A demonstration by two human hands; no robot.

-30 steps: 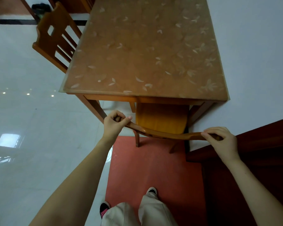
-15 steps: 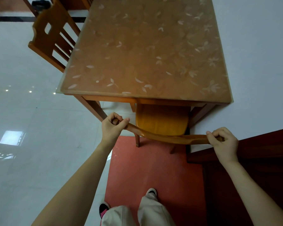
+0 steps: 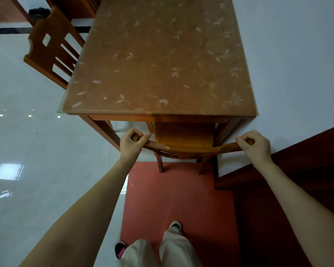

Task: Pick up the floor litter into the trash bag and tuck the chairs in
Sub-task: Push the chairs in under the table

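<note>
Floor here is glossy white tile (image 3: 31,147), shiny enough to mirror three small ceiling-light dots (image 3: 29,116) and a bright square patch of light (image 3: 7,171) on the left. A rectangular wooden table under a translucent brownish cover printed with pale leaves (image 3: 162,64) fills the middle, and its right edge runs along a plain matte white wall (image 3: 297,64). In front of the table lies a flat rectangular red floor mat (image 3: 172,199). Just right of the mat stands a dark reddish-brown wooden piece of furniture (image 3: 297,170), too cropped to tell what it is. Far back on the left, a black strip (image 3: 8,30) crosses the tile.
</note>
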